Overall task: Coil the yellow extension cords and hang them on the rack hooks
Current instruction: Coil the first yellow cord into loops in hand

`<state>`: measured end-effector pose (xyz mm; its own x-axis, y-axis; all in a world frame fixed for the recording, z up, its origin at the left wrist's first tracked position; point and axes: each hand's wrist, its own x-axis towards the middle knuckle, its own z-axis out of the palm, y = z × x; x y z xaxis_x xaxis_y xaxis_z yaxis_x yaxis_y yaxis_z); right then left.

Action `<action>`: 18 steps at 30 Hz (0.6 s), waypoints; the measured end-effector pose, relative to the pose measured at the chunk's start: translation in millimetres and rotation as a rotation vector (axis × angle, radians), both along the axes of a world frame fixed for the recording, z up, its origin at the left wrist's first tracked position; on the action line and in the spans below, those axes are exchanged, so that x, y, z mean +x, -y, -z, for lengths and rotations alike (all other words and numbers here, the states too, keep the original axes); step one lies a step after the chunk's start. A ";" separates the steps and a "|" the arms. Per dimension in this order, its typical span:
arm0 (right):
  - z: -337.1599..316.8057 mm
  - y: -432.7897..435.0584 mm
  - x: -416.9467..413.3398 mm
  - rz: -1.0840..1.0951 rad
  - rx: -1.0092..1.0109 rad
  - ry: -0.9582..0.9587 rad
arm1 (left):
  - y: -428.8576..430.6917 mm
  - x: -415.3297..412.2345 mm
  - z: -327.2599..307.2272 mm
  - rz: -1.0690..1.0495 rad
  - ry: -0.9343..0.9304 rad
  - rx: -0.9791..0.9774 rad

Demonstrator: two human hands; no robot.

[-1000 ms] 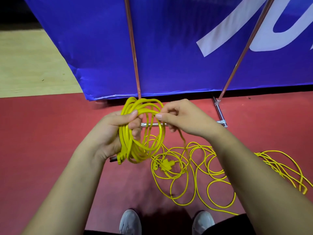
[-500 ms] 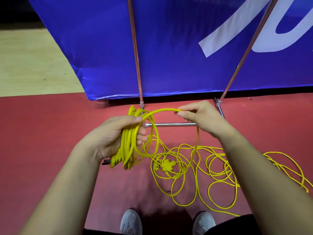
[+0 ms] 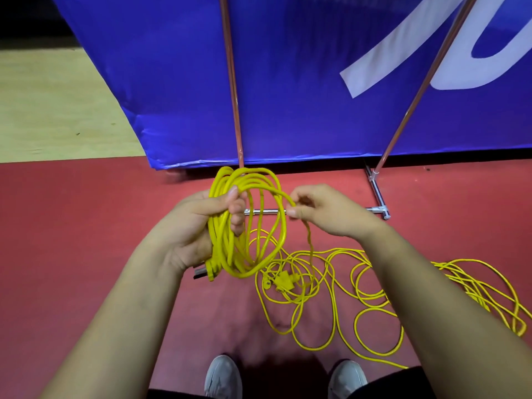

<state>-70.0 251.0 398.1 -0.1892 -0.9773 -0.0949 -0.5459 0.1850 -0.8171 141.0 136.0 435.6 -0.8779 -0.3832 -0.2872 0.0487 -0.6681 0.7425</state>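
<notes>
My left hand (image 3: 198, 226) grips a coil of yellow extension cord (image 3: 247, 226) with several loops, its plug end (image 3: 205, 272) sticking out below the palm. My right hand (image 3: 322, 210) pinches the cord just right of the coil, and the strand drops from there to the floor. The loose rest of the yellow cord (image 3: 374, 289) lies in tangled loops on the red floor, with a yellow socket block (image 3: 283, 283) among them. The rack's metal base bar (image 3: 264, 211) and its two upright poles (image 3: 233, 82) stand just behind my hands. No hooks are in view.
A blue banner (image 3: 288, 67) hangs behind the rack poles. The red floor (image 3: 72, 240) meets a pale wooden floor (image 3: 49, 105) at the far left. My two grey shoes (image 3: 223, 377) stand at the bottom edge, close to the loose loops.
My right hand, out to the right half a second ago with a fresh loop, has come back to the coil. The coil in my left hand has gained a loop.
</notes>
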 end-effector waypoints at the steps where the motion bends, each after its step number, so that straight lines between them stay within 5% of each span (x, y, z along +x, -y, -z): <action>1: 8.7 -3.0 -5.6 -0.013 0.058 0.008 | 1.7 0.8 0.3 -0.010 -0.007 -0.003; 6: 20.4 -4.8 -11.6 0.246 -0.067 0.355 | -1.6 2.4 -1.3 0.024 0.202 -0.112; 11: 5.0 5.0 -8.0 0.379 -0.266 0.174 | -7.4 1.4 -2.9 0.119 0.309 -0.128; 18: 1.8 10.3 11.4 0.259 -0.275 0.097 | -2.2 0.6 1.2 0.120 0.118 0.014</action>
<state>-58.6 240.7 396.2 -0.4359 -0.8898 0.1347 -0.4280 0.0733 -0.9008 141.6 138.2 434.3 -0.8767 -0.2731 -0.3960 -0.1193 -0.6741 0.7289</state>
